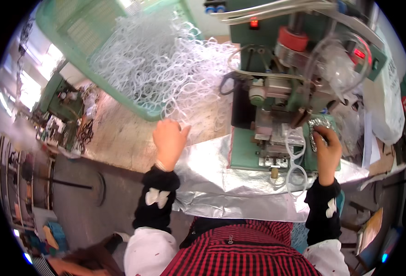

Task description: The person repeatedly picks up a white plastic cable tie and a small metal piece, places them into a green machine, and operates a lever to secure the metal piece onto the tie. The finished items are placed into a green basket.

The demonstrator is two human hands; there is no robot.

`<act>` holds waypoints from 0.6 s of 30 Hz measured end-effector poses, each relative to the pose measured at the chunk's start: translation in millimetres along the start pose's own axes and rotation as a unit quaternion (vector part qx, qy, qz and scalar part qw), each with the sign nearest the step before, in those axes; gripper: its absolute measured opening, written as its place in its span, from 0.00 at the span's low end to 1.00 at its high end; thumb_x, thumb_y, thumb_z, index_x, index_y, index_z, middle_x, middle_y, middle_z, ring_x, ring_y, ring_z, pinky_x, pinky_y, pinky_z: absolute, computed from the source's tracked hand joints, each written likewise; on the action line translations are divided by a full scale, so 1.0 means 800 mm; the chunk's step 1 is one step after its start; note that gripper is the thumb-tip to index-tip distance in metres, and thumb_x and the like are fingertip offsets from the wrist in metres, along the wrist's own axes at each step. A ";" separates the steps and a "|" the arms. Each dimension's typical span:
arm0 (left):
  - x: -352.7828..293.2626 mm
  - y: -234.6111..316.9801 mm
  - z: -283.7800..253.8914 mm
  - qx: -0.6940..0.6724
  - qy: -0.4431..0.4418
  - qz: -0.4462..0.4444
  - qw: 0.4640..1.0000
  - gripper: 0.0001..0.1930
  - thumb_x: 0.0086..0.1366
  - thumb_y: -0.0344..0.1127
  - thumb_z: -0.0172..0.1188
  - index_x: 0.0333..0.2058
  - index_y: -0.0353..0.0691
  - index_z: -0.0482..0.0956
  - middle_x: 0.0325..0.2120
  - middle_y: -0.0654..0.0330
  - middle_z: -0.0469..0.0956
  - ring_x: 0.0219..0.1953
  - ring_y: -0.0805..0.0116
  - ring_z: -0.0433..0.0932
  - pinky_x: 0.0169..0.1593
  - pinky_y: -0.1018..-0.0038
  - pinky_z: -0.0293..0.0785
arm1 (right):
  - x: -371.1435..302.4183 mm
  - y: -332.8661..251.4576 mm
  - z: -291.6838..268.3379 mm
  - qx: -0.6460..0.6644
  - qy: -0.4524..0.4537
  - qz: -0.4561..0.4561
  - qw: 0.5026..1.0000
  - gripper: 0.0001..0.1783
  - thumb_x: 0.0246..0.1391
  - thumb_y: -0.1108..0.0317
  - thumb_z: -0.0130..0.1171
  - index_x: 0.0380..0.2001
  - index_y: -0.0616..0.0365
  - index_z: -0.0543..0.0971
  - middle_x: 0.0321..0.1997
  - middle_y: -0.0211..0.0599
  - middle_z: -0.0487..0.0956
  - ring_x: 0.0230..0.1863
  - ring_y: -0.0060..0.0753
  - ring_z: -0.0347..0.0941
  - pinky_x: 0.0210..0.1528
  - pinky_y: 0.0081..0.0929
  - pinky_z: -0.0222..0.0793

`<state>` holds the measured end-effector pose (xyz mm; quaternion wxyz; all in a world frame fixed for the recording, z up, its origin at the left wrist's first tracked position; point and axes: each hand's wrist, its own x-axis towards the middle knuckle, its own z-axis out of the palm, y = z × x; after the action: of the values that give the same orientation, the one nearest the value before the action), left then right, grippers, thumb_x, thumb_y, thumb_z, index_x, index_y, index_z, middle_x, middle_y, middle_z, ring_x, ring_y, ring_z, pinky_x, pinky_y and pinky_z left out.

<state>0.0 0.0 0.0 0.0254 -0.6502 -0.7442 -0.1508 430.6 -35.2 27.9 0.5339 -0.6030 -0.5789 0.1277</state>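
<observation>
White plastic loops (147, 69) tangled; left hand (170, 142) near.

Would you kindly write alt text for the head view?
A person's right hand is at shiny silver pieces by a green metal machine; the left hand is near translucent white plastic loops heaped in a green plastic basket.

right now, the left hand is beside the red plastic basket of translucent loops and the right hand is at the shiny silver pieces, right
The head view shows the plastic basket is light green, not red; left hand and right hand are as stated.
</observation>
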 end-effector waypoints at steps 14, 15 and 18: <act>0.005 0.022 -0.030 -0.462 -0.082 -0.065 0.881 0.15 0.68 0.43 0.65 0.27 0.39 0.79 0.15 0.73 0.66 0.15 0.84 0.60 0.21 0.81 0.55 | -0.075 -0.020 -0.080 -0.011 0.038 0.035 0.999 0.10 0.46 0.80 0.65 0.34 0.62 0.85 0.37 0.38 0.82 0.43 0.36 0.77 0.49 0.29 0.70; 0.007 0.032 -0.034 -0.506 -0.112 -0.072 0.852 0.14 0.70 0.43 0.62 0.30 0.39 0.79 0.16 0.73 0.67 0.16 0.84 0.61 0.22 0.81 0.56 | -0.061 -0.040 -0.069 0.007 0.006 0.017 1.000 0.10 0.46 0.79 0.65 0.34 0.61 0.85 0.37 0.38 0.82 0.43 0.37 0.77 0.49 0.29 0.70; 0.013 0.045 -0.017 -0.611 -0.178 -0.092 0.766 0.15 0.76 0.45 0.50 0.43 0.40 0.78 0.24 0.68 0.74 0.22 0.83 0.68 0.26 0.83 0.61 | -0.008 -0.080 -0.021 0.146 -0.055 -0.012 0.988 0.11 0.46 0.78 0.65 0.37 0.62 0.84 0.37 0.38 0.82 0.41 0.34 0.78 0.48 0.28 0.71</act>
<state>31.1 10.4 21.9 -0.5237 -0.4719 -0.5426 -0.4567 405.6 -64.0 82.6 0.5851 -0.5033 -0.5900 0.2371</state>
